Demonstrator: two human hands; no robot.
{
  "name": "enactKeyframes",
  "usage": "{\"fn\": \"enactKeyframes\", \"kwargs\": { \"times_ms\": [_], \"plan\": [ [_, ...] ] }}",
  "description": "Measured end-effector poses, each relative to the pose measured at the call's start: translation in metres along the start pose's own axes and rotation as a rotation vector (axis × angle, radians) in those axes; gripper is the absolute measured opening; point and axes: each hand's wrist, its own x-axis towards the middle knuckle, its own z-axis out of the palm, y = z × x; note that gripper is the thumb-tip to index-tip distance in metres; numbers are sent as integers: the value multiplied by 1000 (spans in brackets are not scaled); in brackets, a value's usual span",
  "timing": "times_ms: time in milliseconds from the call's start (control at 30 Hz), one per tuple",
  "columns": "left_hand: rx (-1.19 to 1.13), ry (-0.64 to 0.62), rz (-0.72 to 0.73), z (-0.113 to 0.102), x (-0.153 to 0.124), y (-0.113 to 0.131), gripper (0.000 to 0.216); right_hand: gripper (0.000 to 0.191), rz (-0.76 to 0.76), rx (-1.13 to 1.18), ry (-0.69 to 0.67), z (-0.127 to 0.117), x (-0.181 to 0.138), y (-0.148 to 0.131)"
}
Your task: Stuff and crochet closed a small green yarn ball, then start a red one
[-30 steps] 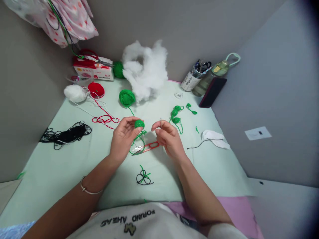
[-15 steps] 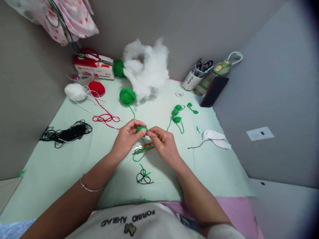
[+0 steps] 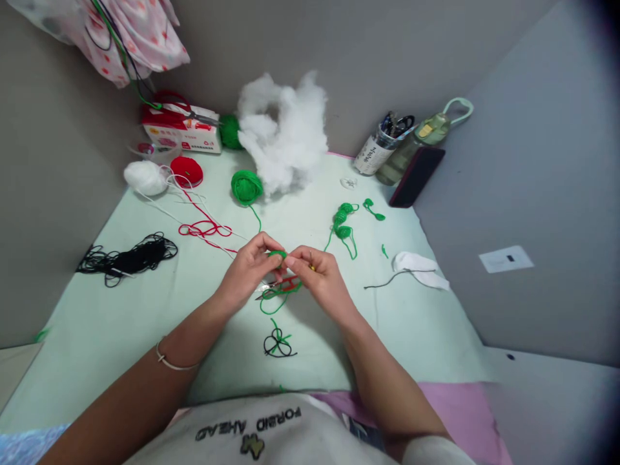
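Observation:
My left hand (image 3: pixel 249 268) pinches a small green crochet piece (image 3: pixel 277 254) between thumb and fingers. Against its right edge, my right hand (image 3: pixel 314 274) is closed on what looks like a crochet hook (image 3: pixel 312 267); only a yellow bit of it shows, and its tip is hidden. Loose green yarn (image 3: pixel 274 311) loops down below the hands. Under them lie red-handled scissors (image 3: pixel 289 284), partly covered. Behind the hands sits a ball of green yarn (image 3: pixel 247 187), its strand running toward the left hand.
White stuffing (image 3: pixel 285 139) is heaped at the back. Finished green crochet pieces (image 3: pixel 343 221) lie to the right, near a white piece (image 3: pixel 420 270). Black yarn (image 3: pixel 130 258), red yarn (image 3: pixel 186 172) and white yarn (image 3: pixel 145 177) are on the left. A phone (image 3: pixel 417 177) leans against a bottle (image 3: pixel 433 131).
Both hands stay together at the same spot. The green crochet piece has turned slightly in the left fingers, and the right hand has tilted a little, showing more of the yellow bit.

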Motion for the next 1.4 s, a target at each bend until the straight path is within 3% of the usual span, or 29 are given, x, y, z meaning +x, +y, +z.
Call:
{"fn": "enactKeyframes", "kwargs": {
  "times_ms": [167,367,500,867,1100,1300,1400],
  "plan": [
    [-1,34,-7,-1,3,-5,17,22,11,-152,-15,4,1,3],
    [-90,-25,-31,3,-3,-1,25,28,123,272,-38,-5,9,2],
    [-137,-81,-51,3,-6,6,28,28,224,433,-99,-12,10,-1],
    [-62,-66,130,-2,-10,12,37,17,213,657,-133,-18,14,2],
    [115,-98,168,-4,-11,9,27,17,253,725,-169,-25,15,3],
    [110,-235,-5,-3,-13,9,26,15,314,763,-139,-29,15,6],
    [64,-229,-58,-2,-14,10,28,15,313,787,-154,-29,16,7]
  ]
}}
